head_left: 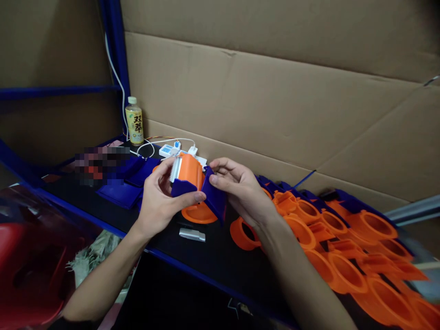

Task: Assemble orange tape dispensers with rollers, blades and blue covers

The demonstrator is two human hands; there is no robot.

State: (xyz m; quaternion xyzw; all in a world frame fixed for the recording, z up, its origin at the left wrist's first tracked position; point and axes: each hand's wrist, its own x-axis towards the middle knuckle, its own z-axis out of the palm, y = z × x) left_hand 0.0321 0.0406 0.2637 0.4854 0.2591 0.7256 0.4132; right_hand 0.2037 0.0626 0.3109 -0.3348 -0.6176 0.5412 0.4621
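My left hand (158, 200) is closed around an orange and blue plastic tape dispenser (187, 176) with a toothed metal blade at its top left, held just above the black table (220, 256). My right hand (240, 188) pinches a dark blue plastic panel (213, 197) against the dispenser's right side. Under the hands an orange ring part (199, 214) lies on the table. A small silver metal blade (192, 235) lies on the table just in front of my left hand.
Several orange ring parts (347, 270) and blue pieces (343, 199) are heaped along the right of the table. Blue flat panels (120, 192) lie at the left. A drink bottle (134, 121), a white power strip (168, 150) and cables stand at the back by the cardboard wall (275, 105).
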